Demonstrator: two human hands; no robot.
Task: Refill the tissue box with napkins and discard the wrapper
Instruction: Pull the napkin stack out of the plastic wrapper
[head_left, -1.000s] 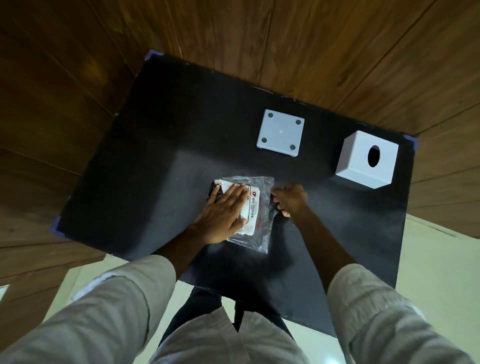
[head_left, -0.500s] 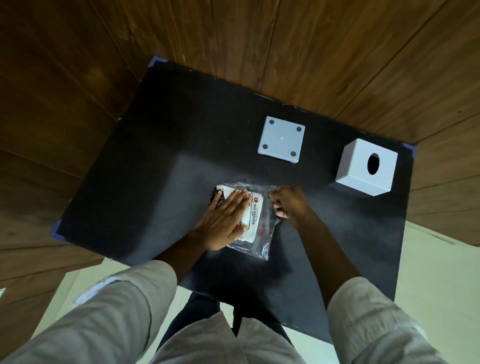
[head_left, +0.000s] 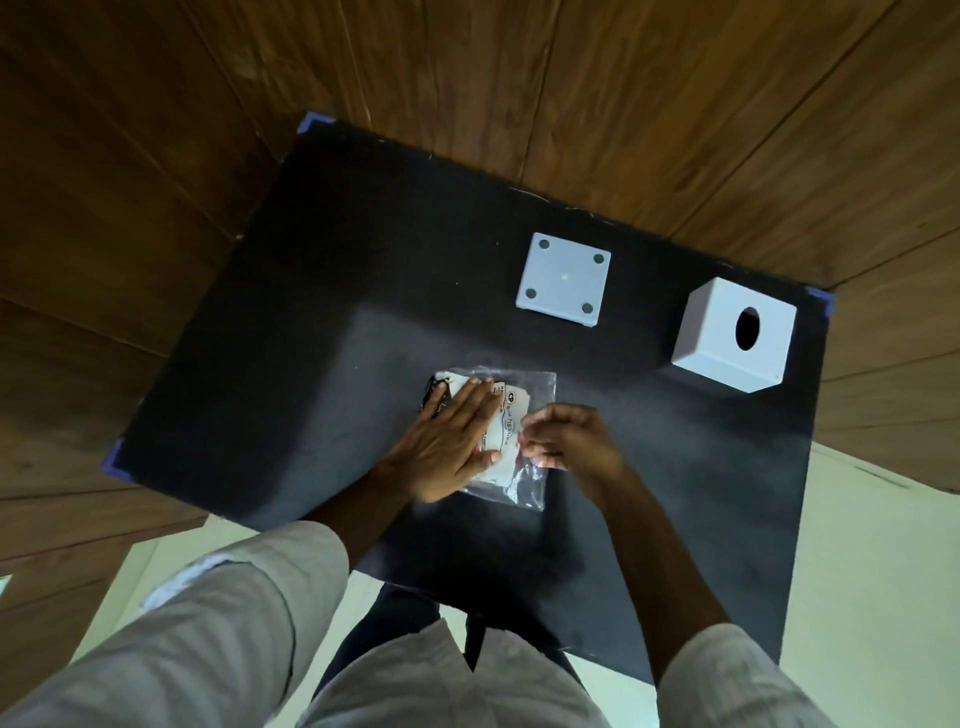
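A pack of napkins in a clear plastic wrapper (head_left: 524, 400) lies flat near the middle of the black table (head_left: 322, 332). My left hand (head_left: 447, 441) rests palm-down on the pack, fingers spread. My right hand (head_left: 566, 441) is at the pack's right edge, fingertips pinching the loose plastic. The white tissue box cover (head_left: 732, 335), with an oval hole on top, stands at the back right. Its square white base plate (head_left: 563, 278), with a dark dot in each corner, lies left of the cover.
The black table has blue tape at its corners (head_left: 823, 304). Dark wood-panelled walls (head_left: 623, 104) surround it on the far and left sides. Pale floor (head_left: 872, 545) shows to the right and below.
My right hand has slid from the pack's upper right corner down along its right edge and now pinches the wrapper. My left hand stays pressed on the pack.
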